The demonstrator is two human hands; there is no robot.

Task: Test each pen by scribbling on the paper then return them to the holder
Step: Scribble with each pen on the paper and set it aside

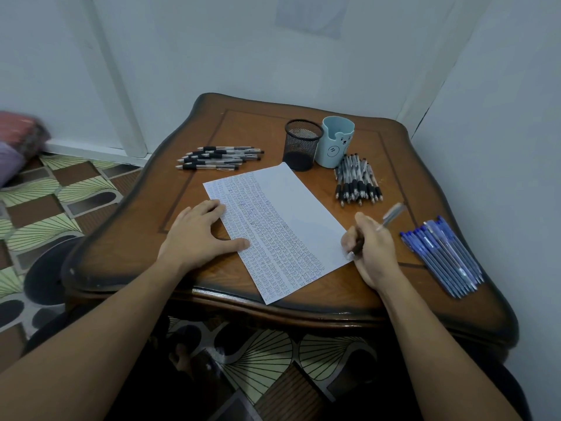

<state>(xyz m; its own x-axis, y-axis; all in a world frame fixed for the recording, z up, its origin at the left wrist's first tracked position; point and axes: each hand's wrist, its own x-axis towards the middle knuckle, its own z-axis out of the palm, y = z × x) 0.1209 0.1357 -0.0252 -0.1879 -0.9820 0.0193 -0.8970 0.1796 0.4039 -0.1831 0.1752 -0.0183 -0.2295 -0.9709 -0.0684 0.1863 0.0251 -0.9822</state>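
The tip of the pen is hidden behind the curled fingers of the right hand, and its upper end is blurred, so any print on it cannot be made out. The right hand grips this pen at the right edge of the paper, while the left hand lies flat with straight fingers on the left edge. The rows of scribbles are too small to read; the black mesh holder stands behind the paper.
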